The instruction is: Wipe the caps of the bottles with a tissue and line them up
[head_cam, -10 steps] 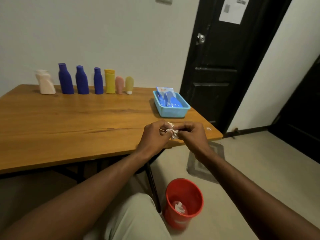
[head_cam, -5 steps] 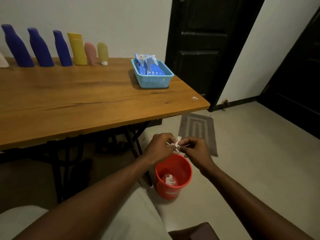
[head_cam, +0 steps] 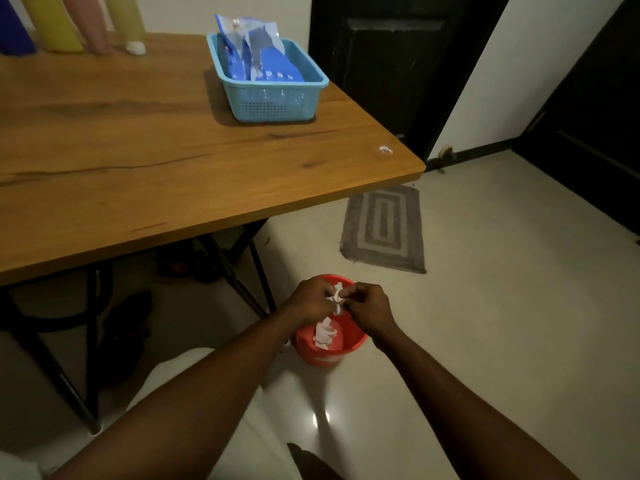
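A crumpled white tissue (head_cam: 336,296) is pinched between my left hand (head_cam: 311,301) and my right hand (head_cam: 369,306), right above the red bin (head_cam: 329,353) on the floor. Another used tissue (head_cam: 325,336) lies inside the bin. On the wooden table (head_cam: 138,161), at the far left edge, stand the lower parts of a blue bottle (head_cam: 12,32), a yellow bottle (head_cam: 52,24), a pink bottle (head_cam: 91,24) and a pale yellow bottle (head_cam: 129,20) in a row; their tops are cut off by the frame.
A light blue basket (head_cam: 273,102) with a blue tissue pack (head_cam: 256,50) sits near the table's right end. A grey mat (head_cam: 382,228) lies on the floor before a black door (head_cam: 391,64). Black table legs (head_cam: 252,265) stand left of the bin.
Both hands have moved down from the table's front edge to just over the red bin, still holding the tissue. The view has tilted downward, so most bottles have left the frame.
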Demonstrator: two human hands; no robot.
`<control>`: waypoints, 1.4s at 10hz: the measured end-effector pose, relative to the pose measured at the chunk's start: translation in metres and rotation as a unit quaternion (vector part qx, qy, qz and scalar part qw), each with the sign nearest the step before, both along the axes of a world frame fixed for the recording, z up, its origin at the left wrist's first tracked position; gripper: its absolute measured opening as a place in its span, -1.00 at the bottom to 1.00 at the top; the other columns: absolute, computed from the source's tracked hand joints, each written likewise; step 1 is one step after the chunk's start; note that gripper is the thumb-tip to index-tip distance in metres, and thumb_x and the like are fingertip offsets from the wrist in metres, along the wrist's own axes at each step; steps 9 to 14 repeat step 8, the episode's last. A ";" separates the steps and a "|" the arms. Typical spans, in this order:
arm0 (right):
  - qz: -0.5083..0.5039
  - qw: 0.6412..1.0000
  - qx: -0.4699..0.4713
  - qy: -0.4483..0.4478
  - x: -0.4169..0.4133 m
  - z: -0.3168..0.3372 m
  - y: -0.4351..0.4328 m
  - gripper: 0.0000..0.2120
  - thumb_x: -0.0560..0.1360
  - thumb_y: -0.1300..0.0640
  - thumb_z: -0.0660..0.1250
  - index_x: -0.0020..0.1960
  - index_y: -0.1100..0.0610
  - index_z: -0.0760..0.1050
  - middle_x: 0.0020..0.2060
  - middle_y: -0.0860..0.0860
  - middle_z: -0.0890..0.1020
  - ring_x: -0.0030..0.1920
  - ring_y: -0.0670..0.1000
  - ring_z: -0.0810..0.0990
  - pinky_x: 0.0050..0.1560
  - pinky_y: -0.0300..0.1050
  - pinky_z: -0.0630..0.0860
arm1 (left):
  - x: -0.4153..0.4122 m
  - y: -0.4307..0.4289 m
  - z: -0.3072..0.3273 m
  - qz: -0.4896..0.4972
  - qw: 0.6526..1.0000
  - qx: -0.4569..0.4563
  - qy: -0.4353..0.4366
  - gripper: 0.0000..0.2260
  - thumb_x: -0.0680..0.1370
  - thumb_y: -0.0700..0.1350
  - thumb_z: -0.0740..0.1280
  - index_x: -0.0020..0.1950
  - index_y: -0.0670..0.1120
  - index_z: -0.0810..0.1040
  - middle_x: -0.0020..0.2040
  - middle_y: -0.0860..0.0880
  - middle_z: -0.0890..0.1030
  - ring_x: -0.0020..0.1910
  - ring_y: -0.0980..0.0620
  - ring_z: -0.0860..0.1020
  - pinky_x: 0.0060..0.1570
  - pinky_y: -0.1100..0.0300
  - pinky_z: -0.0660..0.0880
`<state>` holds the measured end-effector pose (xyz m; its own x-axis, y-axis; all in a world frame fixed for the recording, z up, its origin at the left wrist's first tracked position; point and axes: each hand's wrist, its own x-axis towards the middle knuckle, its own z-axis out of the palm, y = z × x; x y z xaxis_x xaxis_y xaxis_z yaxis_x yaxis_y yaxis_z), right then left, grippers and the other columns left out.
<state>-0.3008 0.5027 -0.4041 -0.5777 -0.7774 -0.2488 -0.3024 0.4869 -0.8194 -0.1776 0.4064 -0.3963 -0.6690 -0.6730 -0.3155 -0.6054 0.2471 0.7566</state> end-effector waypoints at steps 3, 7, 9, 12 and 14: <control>-0.023 0.998 0.055 -0.018 -0.013 -0.048 -0.006 -0.72 0.43 0.32 0.44 -0.21 -0.08 0.64 -0.18 -0.04 0.73 -0.10 0.09 0.70 0.13 0.15 0.62 | -0.007 -0.021 -0.040 0.020 0.996 0.067 -0.049 -0.60 0.55 -0.21 0.45 0.39 -0.13 0.53 0.32 -0.09 0.57 0.28 -0.05 0.56 0.14 0.28 0.43; 0.082 0.990 -0.015 0.110 0.012 -0.006 -0.012 -0.73 0.62 0.22 0.23 0.18 0.12 0.68 0.08 0.06 0.73 0.10 0.07 0.66 0.09 -0.17 0.48 | 0.007 -0.012 -0.015 0.048 0.998 0.016 0.024 -0.62 0.56 -0.19 0.37 0.39 -0.09 0.53 0.24 -0.09 0.62 0.14 -0.01 0.61 0.07 0.24 0.52; 0.114 0.979 -0.028 0.168 0.023 0.017 -0.010 -0.69 0.67 0.18 0.18 0.32 0.17 0.59 0.24 0.11 0.66 0.24 0.09 0.60 0.24 -0.08 0.47 | 0.019 -0.006 -0.001 0.037 0.996 -0.069 0.035 -0.68 0.57 -0.13 0.32 0.33 -0.07 0.56 0.21 -0.07 0.65 0.17 -0.05 0.61 0.16 0.11 0.55; 0.114 0.979 -0.028 0.168 0.023 0.017 -0.010 -0.69 0.67 0.18 0.18 0.32 0.17 0.59 0.24 0.11 0.66 0.24 0.09 0.60 0.24 -0.08 0.47 | 0.019 -0.006 -0.001 0.037 0.996 -0.069 0.035 -0.68 0.57 -0.13 0.32 0.33 -0.07 0.56 0.21 -0.07 0.65 0.17 -0.05 0.61 0.16 0.11 0.55; 0.114 0.979 -0.028 0.168 0.023 0.017 -0.010 -0.69 0.67 0.18 0.18 0.32 0.17 0.59 0.24 0.11 0.66 0.24 0.09 0.60 0.24 -0.08 0.47 | 0.019 -0.006 -0.001 0.037 0.996 -0.069 0.035 -0.68 0.57 -0.13 0.32 0.33 -0.07 0.56 0.21 -0.07 0.65 0.17 -0.05 0.61 0.16 0.11 0.55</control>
